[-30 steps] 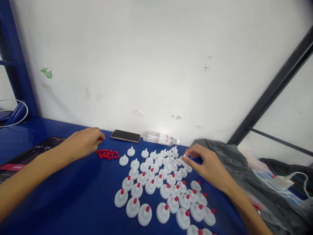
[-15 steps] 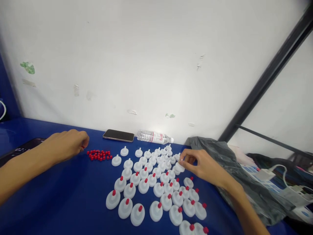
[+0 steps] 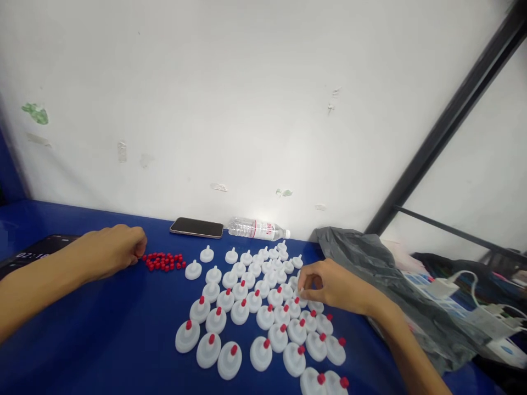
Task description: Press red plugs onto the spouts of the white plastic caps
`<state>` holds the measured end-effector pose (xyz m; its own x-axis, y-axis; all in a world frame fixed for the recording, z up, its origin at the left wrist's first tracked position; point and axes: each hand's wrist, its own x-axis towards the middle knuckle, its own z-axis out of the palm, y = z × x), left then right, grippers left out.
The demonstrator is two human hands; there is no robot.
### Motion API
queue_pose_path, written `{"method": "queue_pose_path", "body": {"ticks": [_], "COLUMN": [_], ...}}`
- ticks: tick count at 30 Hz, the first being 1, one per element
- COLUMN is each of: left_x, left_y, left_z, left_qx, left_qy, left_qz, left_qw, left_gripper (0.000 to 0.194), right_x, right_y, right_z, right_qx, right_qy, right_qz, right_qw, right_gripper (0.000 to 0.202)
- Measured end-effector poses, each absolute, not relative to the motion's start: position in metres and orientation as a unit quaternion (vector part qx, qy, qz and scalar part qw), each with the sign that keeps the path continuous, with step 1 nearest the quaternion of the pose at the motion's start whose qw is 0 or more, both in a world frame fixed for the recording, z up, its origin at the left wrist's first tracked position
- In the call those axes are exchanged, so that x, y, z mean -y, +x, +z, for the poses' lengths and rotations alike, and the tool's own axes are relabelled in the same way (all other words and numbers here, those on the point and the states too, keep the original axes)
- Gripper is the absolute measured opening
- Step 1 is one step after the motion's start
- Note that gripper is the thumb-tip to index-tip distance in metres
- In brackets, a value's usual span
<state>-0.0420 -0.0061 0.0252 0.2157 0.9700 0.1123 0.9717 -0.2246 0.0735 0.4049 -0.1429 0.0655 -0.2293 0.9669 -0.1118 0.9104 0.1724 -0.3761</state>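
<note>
My left hand (image 3: 117,249) is closed, its fingertips at the left edge of a pile of small red caps (image 3: 164,262). What its fingers hold, if anything, is hidden. My right hand (image 3: 329,284) pinches a white spout lid at the right side of the group, thumb and forefinger at its narrow tip; the fingers cover much of it. Many round white spout lids (image 3: 193,269) stand on the blue table (image 3: 111,329), spouts up. Those farther back have bare spouts. Nearer lids (image 3: 229,360) carry red caps on their spouts.
Behind the lids lie a dark phone (image 3: 196,227) and a clear plastic bottle (image 3: 259,228) on its side. Another phone (image 3: 33,253) showing digits is partly under my left forearm. To the right are a grey plastic bag (image 3: 362,258) and white plugs with cables (image 3: 442,287).
My right hand has come slightly nearer to me, to the front of the uncapped lids. My left hand has dropped a little to the red pile's edge. The view has shifted slightly.
</note>
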Motion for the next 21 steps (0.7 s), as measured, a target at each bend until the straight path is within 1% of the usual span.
{"method": "queue_pose_path", "body": {"ticks": [5,7,8,11,14,16,18,21], "left_x": [0.008,0.01,0.01,0.012,0.012,0.011,0.011,0.011], "left_y": [-0.041,-0.041,-0.041,-0.041,-0.042,-0.042,-0.043,-0.045], "left_z": [0.023,0.023,0.024,0.024,0.025,0.025,0.024,0.027], "left_qx": [0.621,0.615,0.612,0.6,0.595,0.594,0.592,0.59], "left_qy": [-0.78,-0.784,-0.786,-0.795,-0.799,-0.8,-0.8,-0.799], "left_qz": [-0.081,-0.085,-0.086,-0.083,-0.083,-0.087,-0.094,-0.114], "left_qw": [0.012,0.013,0.013,0.012,0.015,0.016,0.018,0.035], "left_gripper": [0.021,0.02,0.02,0.019,0.019,0.017,0.016,0.022], "right_x": [0.145,0.145,0.144,0.141,0.141,0.141,0.141,0.14], "right_y": [0.421,0.432,0.437,0.445,0.447,0.448,0.448,0.442], "right_z": [0.072,0.069,0.066,0.055,0.05,0.053,0.06,0.071], "right_qx": [0.744,0.732,0.719,0.699,0.702,0.713,0.727,0.748], "right_qy": [-0.642,-0.652,-0.659,-0.657,-0.646,-0.641,-0.639,-0.619], "right_qz": [0.167,0.181,0.21,0.279,0.291,0.271,0.224,0.133], "right_qw": [0.084,0.075,0.064,0.054,0.066,0.086,0.115,0.199], "right_gripper": [0.025,0.027,0.029,0.023,0.013,0.013,0.019,0.027]}}
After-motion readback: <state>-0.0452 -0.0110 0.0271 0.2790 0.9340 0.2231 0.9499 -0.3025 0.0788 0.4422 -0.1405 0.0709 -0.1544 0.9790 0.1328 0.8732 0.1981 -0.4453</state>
